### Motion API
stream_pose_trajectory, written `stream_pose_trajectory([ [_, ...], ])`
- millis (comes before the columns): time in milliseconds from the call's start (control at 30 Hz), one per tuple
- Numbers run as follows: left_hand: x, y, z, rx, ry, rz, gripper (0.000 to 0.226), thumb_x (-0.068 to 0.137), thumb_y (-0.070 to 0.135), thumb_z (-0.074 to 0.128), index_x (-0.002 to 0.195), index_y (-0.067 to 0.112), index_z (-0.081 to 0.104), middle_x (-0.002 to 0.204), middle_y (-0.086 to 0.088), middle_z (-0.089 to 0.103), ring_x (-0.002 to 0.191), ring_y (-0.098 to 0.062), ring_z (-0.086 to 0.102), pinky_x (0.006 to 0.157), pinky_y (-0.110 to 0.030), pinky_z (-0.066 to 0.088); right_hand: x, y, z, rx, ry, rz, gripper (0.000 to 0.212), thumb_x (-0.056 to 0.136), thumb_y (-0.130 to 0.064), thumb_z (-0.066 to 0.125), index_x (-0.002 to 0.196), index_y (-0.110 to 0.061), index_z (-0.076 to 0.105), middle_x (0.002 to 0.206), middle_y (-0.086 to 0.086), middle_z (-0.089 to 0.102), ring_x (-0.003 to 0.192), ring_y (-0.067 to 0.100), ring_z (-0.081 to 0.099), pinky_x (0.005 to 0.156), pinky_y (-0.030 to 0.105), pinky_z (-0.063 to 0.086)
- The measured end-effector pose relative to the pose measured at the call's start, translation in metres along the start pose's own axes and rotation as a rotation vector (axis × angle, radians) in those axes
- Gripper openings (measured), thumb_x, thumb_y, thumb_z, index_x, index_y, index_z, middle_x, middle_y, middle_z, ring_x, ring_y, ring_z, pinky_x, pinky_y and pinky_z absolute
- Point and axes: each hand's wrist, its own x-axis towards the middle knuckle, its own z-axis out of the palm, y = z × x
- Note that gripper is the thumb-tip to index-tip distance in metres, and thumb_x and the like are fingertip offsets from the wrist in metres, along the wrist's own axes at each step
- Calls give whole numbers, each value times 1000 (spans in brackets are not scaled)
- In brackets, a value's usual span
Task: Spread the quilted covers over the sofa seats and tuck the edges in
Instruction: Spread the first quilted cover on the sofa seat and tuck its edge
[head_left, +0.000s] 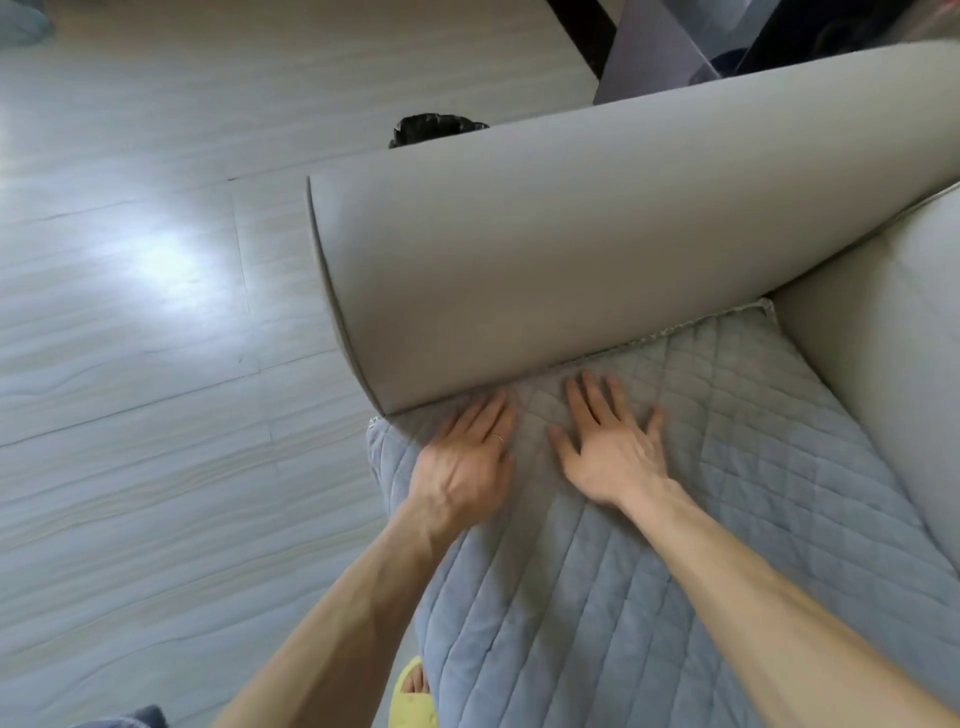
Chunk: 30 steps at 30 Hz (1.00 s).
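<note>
A grey-blue quilted cover (701, 467) lies spread over the sofa seat. Its far edge runs along the gap under the round beige armrest (545, 270). My left hand (462, 467) lies flat on the cover near the seat's front corner, its fingertips at the foot of the armrest. My right hand (608, 447) rests palm down beside it with fingers spread, also pointing at the gap. Neither hand grips the fabric. A corner of the cover (763, 309) shows at the back where the armrest meets the backrest (883, 364).
Pale wood-look floor (156, 312) stretches to the left of the sofa. A dark object (436, 127) peeks from behind the armrest. My foot in a yellow slipper (413, 696) stands by the seat's front. Dark furniture (675, 47) stands at the top right.
</note>
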Motion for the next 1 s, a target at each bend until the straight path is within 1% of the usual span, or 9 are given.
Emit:
stream_pose_trajectory([
  [100,24,11,17,-27,-107,-89,63,103,40,27,158,21,5,165,6,1,151,-10,-5,123,-36,-2,17,9,3,10,-42,-1,68,97,-60,14,155,-34,-12,160,-18,-21,148,10,-21,115,65,-6],
  [267,32,10,17,-33,-207,-102,64,101,43,28,158,23,4,165,8,3,150,-7,-4,118,-26,-11,51,16,8,29,-54,41,75,92,-62,21,156,-31,-7,162,-18,-13,148,6,-18,114,63,-13],
  [400,43,2,-3,24,-370,-105,65,103,46,26,158,22,0,165,7,-2,150,-7,-6,120,-27,-6,51,9,-7,125,-25,22,75,94,-55,33,157,-27,4,164,-13,-5,150,8,-10,118,60,-5],
  [500,44,25,-22,127,-447,-156,66,100,40,34,157,17,8,165,0,6,151,-18,7,119,-42,19,0,20,-9,182,14,29,69,96,-49,35,157,-29,9,165,-7,-2,151,11,-5,119,58,5],
  [567,41,50,-31,151,-454,-166,59,98,32,39,152,18,23,160,0,22,143,-26,27,108,-45,36,-47,36,-2,191,-24,71,66,98,-51,30,156,-33,6,165,-7,-7,151,12,-9,118,60,2],
  [633,27,90,-32,114,-488,-94,51,97,31,38,147,23,32,156,3,28,135,-28,37,101,-45,44,-101,65,6,228,-60,145,64,99,-54,25,156,-35,4,165,-8,-9,150,11,-14,118,60,-3],
  [800,-48,187,5,26,-578,78,58,96,54,41,151,41,26,164,2,6,148,-32,6,116,-48,28,-235,133,32,415,0,401,62,99,-57,19,156,-32,17,165,-9,3,151,10,-10,121,52,-2],
  [900,-98,224,33,-17,-628,48,67,88,76,31,149,52,19,164,5,-15,149,-31,-16,118,-60,16,-307,162,58,435,98,556,74,90,-64,10,153,-30,27,164,-7,13,152,12,0,120,50,9],
  [1000,-138,252,51,16,-627,63,76,81,86,25,149,54,15,162,11,-19,148,-28,-21,117,-64,13,-373,184,90,510,166,704,75,89,-65,15,151,-27,35,163,-1,20,152,16,8,119,49,18],
])
